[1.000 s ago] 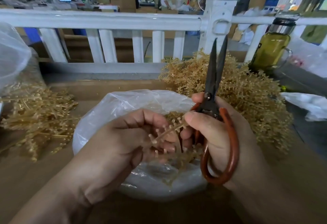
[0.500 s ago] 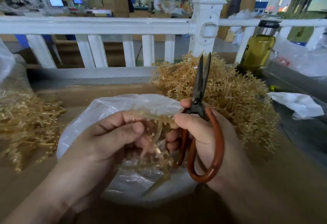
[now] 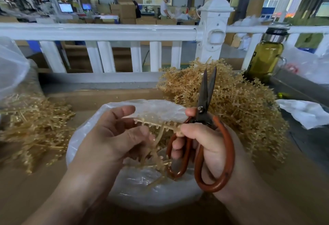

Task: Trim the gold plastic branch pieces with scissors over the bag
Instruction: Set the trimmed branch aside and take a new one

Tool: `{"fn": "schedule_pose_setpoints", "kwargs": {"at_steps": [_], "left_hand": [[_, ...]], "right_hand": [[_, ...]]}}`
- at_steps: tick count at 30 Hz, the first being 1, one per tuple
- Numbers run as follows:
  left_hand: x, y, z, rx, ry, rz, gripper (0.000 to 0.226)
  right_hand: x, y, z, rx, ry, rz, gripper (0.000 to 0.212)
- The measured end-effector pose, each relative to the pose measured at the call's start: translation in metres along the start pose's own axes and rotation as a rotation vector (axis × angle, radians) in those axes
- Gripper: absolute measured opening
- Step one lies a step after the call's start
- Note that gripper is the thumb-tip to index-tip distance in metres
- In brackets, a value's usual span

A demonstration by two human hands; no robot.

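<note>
A gold plastic branch piece hangs over the clear plastic bag in front of me. My left hand holds its lower stems with curled fingers, index finger stretched out. My right hand grips the scissors by their brown-red handles, and its thumb and forefinger pinch the right end of the branch piece. The dark blades point up and away, nearly closed, clear of the branch.
A big heap of gold branches lies behind my right hand, a smaller heap at the left. A white railing runs across the back. A bottle of yellow-green liquid and crumpled plastic sit at the right.
My left hand has opened its grip and spread the branch piece out sideways between both hands. The scissors stay upright in my right hand.
</note>
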State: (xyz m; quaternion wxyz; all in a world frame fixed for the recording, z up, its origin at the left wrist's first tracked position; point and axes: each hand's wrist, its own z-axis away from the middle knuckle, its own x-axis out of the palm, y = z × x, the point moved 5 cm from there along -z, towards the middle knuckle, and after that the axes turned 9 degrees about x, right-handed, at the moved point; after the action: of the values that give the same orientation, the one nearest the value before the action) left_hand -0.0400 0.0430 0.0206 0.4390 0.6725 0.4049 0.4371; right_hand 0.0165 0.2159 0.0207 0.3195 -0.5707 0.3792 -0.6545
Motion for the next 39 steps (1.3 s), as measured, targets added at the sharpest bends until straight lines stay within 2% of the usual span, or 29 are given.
{"fn": "schedule_pose_setpoints", "kwargs": {"at_steps": [1,3,5,6,9,12,15,19,22,25,27,33,39], "left_hand": [[-0.001,0.001,0.000,0.047,-0.018,-0.026,0.060],[0.006,0.006,0.004,0.086,-0.175,-0.024,0.050],[0.018,0.008,0.013,0.046,-0.372,-0.003,0.044],[0.021,0.007,0.015,0.033,-0.407,-0.028,0.043],[0.022,0.002,0.014,0.016,-0.322,-0.095,0.040],[0.022,0.002,0.012,0.013,-0.254,-0.063,0.029],[0.021,0.003,0.011,-0.005,-0.224,-0.010,0.027],[0.024,0.004,0.011,0.018,-0.223,0.011,0.014],[0.019,0.002,0.010,-0.017,-0.186,0.018,0.018],[0.019,0.001,0.009,-0.050,-0.216,0.001,0.025],[0.019,0.001,0.008,-0.026,-0.227,-0.023,0.020],[0.012,-0.002,0.000,0.101,-0.169,-0.070,0.028],[-0.001,0.002,-0.007,0.223,-0.075,-0.057,0.024]], "right_hand": [[-0.001,0.000,-0.001,-0.002,0.003,-0.021,0.044],[-0.001,0.000,-0.001,0.001,0.009,-0.051,0.049],[-0.001,0.000,0.000,-0.007,0.026,-0.032,0.048],[-0.002,0.000,0.001,-0.023,0.039,-0.005,0.044],[0.002,0.001,0.005,-0.064,0.019,0.010,0.037],[0.006,0.001,0.006,-0.101,0.020,0.028,0.039],[0.006,-0.002,0.005,-0.115,0.027,0.061,0.032],[0.009,-0.008,0.007,-0.114,0.016,0.259,0.034],[0.014,-0.009,0.010,-0.081,-0.013,0.388,0.040],[0.018,-0.008,0.014,-0.083,-0.042,0.363,0.044],[0.019,-0.008,0.016,-0.123,-0.070,0.319,0.045],[0.015,-0.004,0.015,-0.223,-0.111,0.487,0.035],[0.004,-0.019,0.014,-0.244,-0.005,0.772,0.043]]}}
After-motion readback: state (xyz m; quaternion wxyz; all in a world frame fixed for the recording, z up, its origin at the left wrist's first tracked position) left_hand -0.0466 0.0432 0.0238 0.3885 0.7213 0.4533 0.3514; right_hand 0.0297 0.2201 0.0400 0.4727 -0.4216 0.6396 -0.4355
